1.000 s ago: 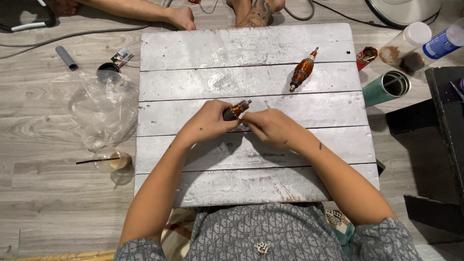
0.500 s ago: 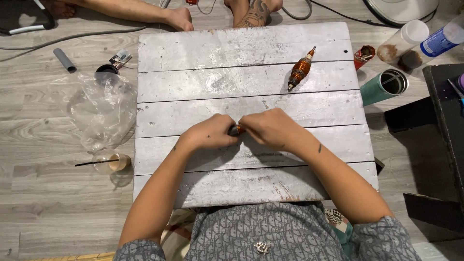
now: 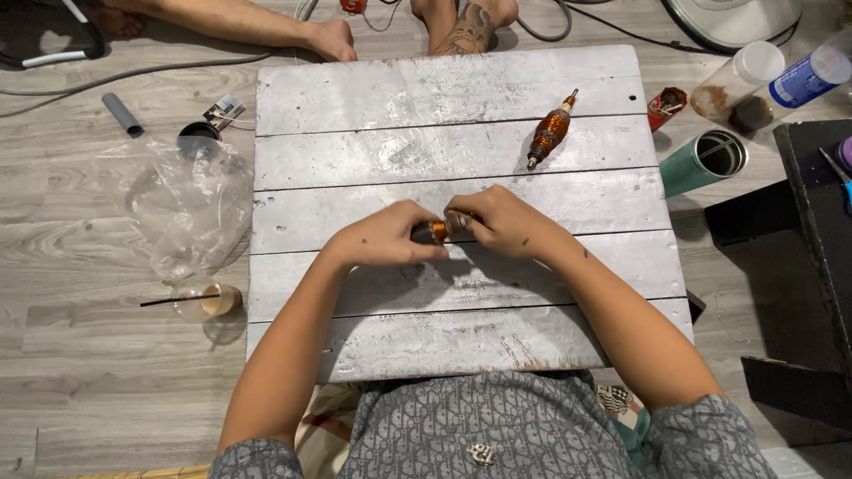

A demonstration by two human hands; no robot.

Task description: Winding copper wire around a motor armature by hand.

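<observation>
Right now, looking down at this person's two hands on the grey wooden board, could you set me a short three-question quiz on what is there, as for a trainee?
1. True or false: both hands are closed on one small copper-wound motor part.
2. Which lies alone on the grey plank board? A) a second copper-wound rotor with a metal shaft B) a hammer C) a plate
3. What stands off the board's right edge, nearest the rotor?

Key
1. True: left hand and right hand grip it together.
2. A
3. A small red container, with a teal metal tumbler just below it.
</observation>
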